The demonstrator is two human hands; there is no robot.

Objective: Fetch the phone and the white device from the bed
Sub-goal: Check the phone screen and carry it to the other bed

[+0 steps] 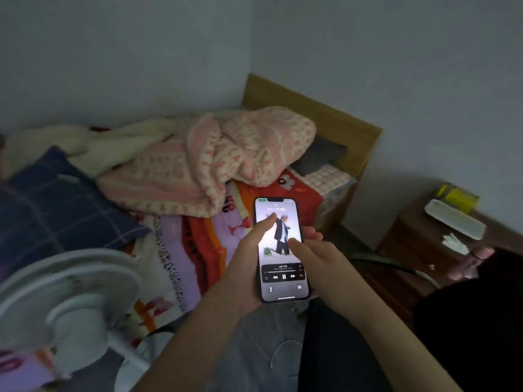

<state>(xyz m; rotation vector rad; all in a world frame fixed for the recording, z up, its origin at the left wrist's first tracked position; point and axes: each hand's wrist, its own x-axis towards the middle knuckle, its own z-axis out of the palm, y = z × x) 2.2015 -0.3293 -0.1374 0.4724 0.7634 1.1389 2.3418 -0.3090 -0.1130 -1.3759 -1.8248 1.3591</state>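
Wooden-framed bed point(325, 117) with a striped red-and-purple sheet carries a heaped pink patterned quilt point(226, 154). Well left of the quilt, a blurred white round fan point(70, 292). Just before the quilt, a black lit-screen phone point(283, 267): left hand point(243, 258) wraps it, right hand point(319, 258) taps one fingertip, gripping nothing.

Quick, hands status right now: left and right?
Left hand: holding the phone, thumb across its screen.
Right hand: one fingertip on the screen; whether it grips cannot be told.
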